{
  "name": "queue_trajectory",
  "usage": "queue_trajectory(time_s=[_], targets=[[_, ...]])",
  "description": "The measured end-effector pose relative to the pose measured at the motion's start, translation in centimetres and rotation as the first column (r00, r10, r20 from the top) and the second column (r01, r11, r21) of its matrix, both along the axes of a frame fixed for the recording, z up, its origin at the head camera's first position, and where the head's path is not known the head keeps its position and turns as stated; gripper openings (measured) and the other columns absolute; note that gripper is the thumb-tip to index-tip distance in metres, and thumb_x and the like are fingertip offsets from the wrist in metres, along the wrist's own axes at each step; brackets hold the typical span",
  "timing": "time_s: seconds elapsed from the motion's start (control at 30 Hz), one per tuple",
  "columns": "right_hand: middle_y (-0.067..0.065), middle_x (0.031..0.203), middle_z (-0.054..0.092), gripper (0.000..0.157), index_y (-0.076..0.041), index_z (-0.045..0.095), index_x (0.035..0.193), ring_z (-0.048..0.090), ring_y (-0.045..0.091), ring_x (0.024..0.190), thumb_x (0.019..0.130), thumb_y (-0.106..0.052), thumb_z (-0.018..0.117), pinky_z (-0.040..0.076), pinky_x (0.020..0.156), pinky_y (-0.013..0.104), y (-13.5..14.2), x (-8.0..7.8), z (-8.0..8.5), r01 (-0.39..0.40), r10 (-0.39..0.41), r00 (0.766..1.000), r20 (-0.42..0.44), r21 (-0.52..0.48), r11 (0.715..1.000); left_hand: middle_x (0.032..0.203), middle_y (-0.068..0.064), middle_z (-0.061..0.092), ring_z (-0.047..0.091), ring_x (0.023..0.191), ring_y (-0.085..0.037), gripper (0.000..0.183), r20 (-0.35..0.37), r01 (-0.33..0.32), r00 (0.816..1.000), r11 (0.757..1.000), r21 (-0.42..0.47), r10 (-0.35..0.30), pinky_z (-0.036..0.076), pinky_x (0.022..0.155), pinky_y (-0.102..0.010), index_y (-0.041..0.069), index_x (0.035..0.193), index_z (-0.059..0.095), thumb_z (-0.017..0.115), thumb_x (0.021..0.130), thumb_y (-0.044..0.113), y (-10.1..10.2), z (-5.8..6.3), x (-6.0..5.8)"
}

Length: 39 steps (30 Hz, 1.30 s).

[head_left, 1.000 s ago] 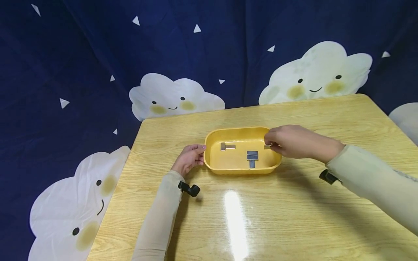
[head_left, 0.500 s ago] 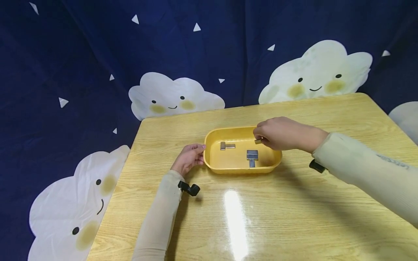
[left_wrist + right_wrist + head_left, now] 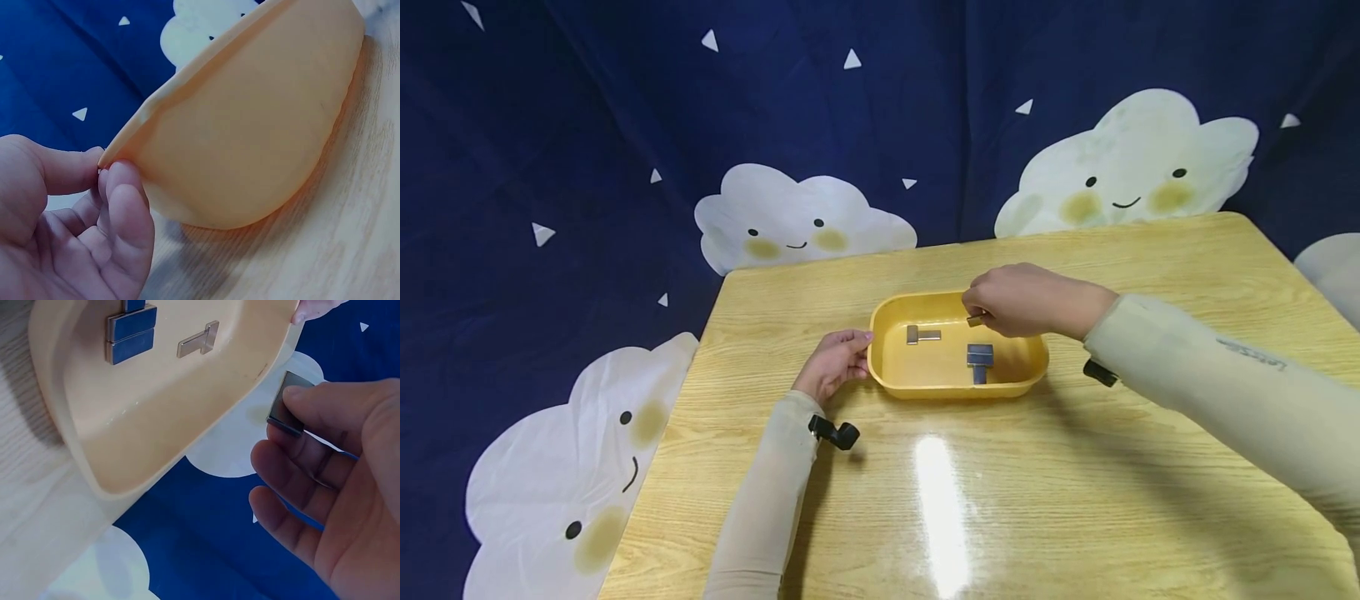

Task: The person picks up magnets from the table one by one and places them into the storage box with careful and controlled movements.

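Note:
My left hand [image 3: 835, 364] pinches the left end of a yellow plastic tray [image 3: 917, 368], thumb and fingers on its rim. Between thumb and fingers of my right hand [image 3: 1021, 300] is a small flat metal block [image 3: 280, 414], dark and shiny, held above the back right of the tray. Inside the tray, to the left, lies a small T-shaped pair of metal blocks [image 3: 925, 335]. A larger T-shaped group of metal blocks [image 3: 980, 355] lies right of the middle, two wide ones side by side against a narrow one.
The tray stands on a wood-grain table [image 3: 865, 500]. Behind the table hangs a dark blue curtain [image 3: 940, 125] with white clouds and triangles. Small black wrist cameras [image 3: 835, 432] are worn at both sleeves.
My right hand has moved left and slightly back over the tray, carrying the metal block from the tray's right end. My left hand has stayed at the rim; both block groups look unmoved.

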State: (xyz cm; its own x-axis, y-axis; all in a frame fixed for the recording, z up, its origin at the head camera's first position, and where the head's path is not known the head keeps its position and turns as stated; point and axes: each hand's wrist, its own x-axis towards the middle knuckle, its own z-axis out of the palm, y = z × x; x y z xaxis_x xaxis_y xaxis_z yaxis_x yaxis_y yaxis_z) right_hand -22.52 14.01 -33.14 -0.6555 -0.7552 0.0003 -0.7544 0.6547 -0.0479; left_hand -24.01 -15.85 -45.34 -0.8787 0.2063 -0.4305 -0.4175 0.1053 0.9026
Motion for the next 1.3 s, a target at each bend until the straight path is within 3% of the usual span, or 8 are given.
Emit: queue_trajectory(time_s=[0.2, 0.37, 0.73, 1.07, 1.3], targets=[[-0.001, 0.073, 0.06, 0.02, -0.016, 0.06, 0.073, 0.05, 0.014, 0.065, 0.088, -0.005, 0.067, 0.046, 0.06, 0.031, -0.9, -0.8, -0.5, 0.011, -0.012, 1.0, 0.026, 0.018, 1.0, 0.078, -0.001, 0.061, 0.055, 0.057, -0.008, 0.026, -0.005, -0.004, 1.0, 1.0, 0.002, 0.004, 0.05, 0.053, -0.018, -0.002, 0.114, 0.059, 0.054, 0.103, 0.021, -0.1, -0.1, 0.0], [-0.001, 0.071, 0.058, 0.021, -0.015, 0.059, 0.072, 0.048, 0.015, 0.065, 0.089, -0.007, 0.066, 0.042, 0.06, 0.03, -1.2, -1.5, -1.2, 0.035, -0.04, 0.995, 0.089, 0.051, 0.998, 0.079, -0.001, 0.06, 0.055, 0.057, -0.009, 0.025, -0.001, -0.006, 1.0, 1.0, 0.006, 0.006, 0.05, 0.053, -0.019, -0.002, 0.113, 0.06, 0.055, 0.102, 0.02, 0.0, -0.2, -0.1], [-0.004, 0.062, 0.031, 0.04, -0.017, 0.043, 0.062, 0.036, 0.014, 0.062, 0.093, -0.016, 0.067, 0.031, 0.059, 0.029, -2.4, -2.9, -1.5, 0.083, -0.096, 0.98, 0.173, 0.077, 0.994, 0.078, -0.001, 0.06, 0.055, 0.057, -0.009, 0.025, 0.003, -0.01, 1.0, 1.0, -0.012, 0.01, 0.05, 0.052, -0.018, -0.002, 0.112, 0.06, 0.056, 0.102, 0.021, 0.0, -0.2, -0.2], [-0.003, 0.069, 0.054, 0.027, -0.016, 0.057, 0.069, 0.049, 0.015, 0.067, 0.09, -0.02, 0.073, 0.04, 0.061, 0.029, -3.4, -3.1, -2.2, 0.054, -0.075, 0.977, 0.201, 0.107, 0.993, 0.078, 0.0, 0.06, 0.055, 0.056, -0.009, 0.026, 0.003, -0.008, 1.0, 1.0, -0.007, 0.008, 0.05, 0.051, -0.018, -0.002, 0.113, 0.06, 0.056, 0.102, 0.022, -0.1, -0.1, -0.2], [-0.002, 0.073, 0.061, 0.024, -0.016, 0.06, 0.07, 0.054, 0.015, 0.069, 0.088, -0.022, 0.075, 0.048, 0.066, 0.031, -3.2, -3.3, -2.6, 0.043, -0.07, 0.974, 0.215, 0.13, 0.991, 0.076, 0.001, 0.059, 0.054, 0.056, -0.009, 0.025, 0.005, -0.01, 1.0, 1.0, -0.003, 0.01, 0.049, 0.051, -0.019, -0.001, 0.112, 0.059, 0.055, 0.102, 0.022, 0.0, 0.0, -0.1]])
